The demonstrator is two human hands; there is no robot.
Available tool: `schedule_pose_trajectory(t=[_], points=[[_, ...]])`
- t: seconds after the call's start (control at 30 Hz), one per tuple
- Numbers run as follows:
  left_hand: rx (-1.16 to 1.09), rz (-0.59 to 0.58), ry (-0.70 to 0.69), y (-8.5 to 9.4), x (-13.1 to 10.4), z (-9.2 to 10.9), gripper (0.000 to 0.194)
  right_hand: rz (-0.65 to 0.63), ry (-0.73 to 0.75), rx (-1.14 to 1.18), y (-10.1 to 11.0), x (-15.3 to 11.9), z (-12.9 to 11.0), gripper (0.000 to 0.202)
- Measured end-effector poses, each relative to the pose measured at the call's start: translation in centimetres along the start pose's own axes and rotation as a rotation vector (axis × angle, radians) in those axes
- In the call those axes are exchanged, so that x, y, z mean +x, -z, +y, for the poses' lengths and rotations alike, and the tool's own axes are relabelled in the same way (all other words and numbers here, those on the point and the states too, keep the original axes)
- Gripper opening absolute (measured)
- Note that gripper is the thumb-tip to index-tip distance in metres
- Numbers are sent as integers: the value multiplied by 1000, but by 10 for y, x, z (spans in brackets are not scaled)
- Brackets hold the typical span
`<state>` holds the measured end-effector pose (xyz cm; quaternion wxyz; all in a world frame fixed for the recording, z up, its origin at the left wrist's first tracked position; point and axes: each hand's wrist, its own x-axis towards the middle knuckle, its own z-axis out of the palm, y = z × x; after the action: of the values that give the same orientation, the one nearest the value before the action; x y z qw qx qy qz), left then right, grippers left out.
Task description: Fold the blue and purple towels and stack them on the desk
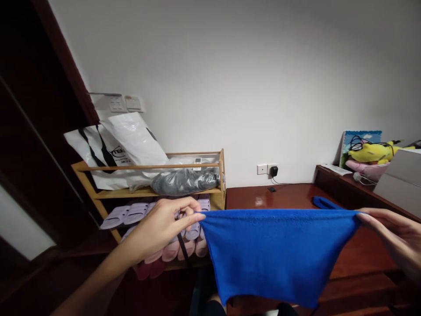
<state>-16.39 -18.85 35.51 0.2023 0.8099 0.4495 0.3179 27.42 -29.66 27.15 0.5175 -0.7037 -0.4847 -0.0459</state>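
Note:
A blue cloth (276, 254) hangs stretched between my two hands, its top edge pulled nearly straight and its lower part drooping. My left hand (176, 219) pinches the upper left corner between thumb and fingers. At the upper right corner, my right hand (391, 232) grips the fabric, partly cut off by the frame's edge. Behind the cloth stands a reddish-brown wooden table (243, 198). Another blue piece (325, 203) lies on it near the right, partly hidden by the cloth.
On the left, a wooden rack (158, 166) holds a white bag (131, 140), a plastic-wrapped dark bundle (186, 181) and rows of slippers (136, 211). A black plug (273, 171) sits in the wall. A yellow plush toy (371, 152) and white boxes (403, 177) are at right.

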Motion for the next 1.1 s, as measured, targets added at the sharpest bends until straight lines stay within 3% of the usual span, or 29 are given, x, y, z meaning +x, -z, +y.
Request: schedule_pose_trajectory(t=[0.17, 0.27, 0.37, 0.47, 0.63, 0.9, 1.1], points=[[-67, -240, 56, -9, 1, -16, 20, -133, -13, 120, -15, -1, 6, 40], [-195, -351, 69, -34, 14, -44, 20, -300, -126, 278, -46, 5, 17, 41], [-394, -444, 125, -71, 34, -87, 28, -449, -273, 414, -89, 10, 41, 42], [-489, -411, 170, -113, 57, -131, 35, -507, -331, 504, -136, 12, 72, 40], [-492, -337, 226, -174, 94, -184, 43, -450, -466, 577, -204, 12, 113, 45], [-398, -266, 352, -231, 136, -249, 28, -390, -593, 563, -275, 21, 157, 47], [-245, -251, 490, -270, 151, -271, 25, -389, -617, 452, -322, 25, 185, 44]])
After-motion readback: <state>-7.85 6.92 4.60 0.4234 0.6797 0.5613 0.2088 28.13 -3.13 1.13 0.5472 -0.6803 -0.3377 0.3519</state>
